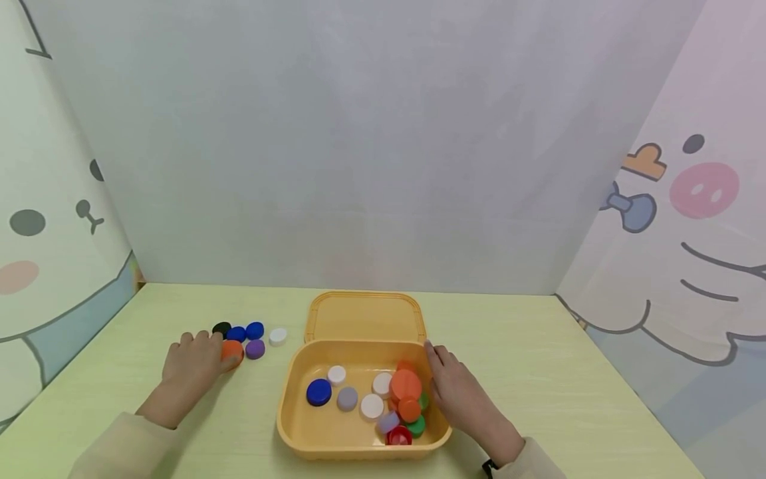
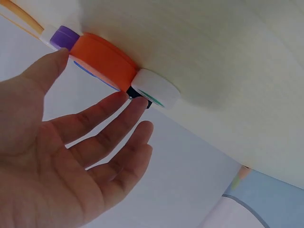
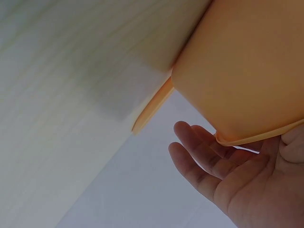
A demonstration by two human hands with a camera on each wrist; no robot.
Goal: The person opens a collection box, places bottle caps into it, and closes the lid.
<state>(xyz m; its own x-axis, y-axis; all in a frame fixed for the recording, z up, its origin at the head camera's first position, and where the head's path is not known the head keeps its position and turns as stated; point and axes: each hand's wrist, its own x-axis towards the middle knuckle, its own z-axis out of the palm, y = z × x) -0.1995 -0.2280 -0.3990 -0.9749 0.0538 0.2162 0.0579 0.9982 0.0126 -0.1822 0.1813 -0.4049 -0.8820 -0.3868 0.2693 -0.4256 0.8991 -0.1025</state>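
My left hand [image 1: 194, 362] reaches over a group of caps at the left of the table. Its thumb and fingers spread about an orange cap [image 1: 232, 352]; whether they touch it I cannot tell. A purple cap [image 2: 65, 38] sits by the thumb, and a white cap [image 2: 156, 89] lies beyond the orange one, near the fingertips. Black [image 1: 221, 328] and blue caps [image 1: 255, 330] stand just behind. My right hand [image 1: 461, 392] rests against the right rim of a yellow-orange box [image 1: 353, 454], its fingers loosely bent near the far corner in the right wrist view.
Inside the box lie several caps: a blue cap [image 1: 319, 392] and white ones at left and middle, with orange [image 1: 405, 386], green and red ones heaped at right. A matching lid [image 1: 365, 316] lies behind the box. Another white cap [image 1: 278, 336] lies between the group and the box.
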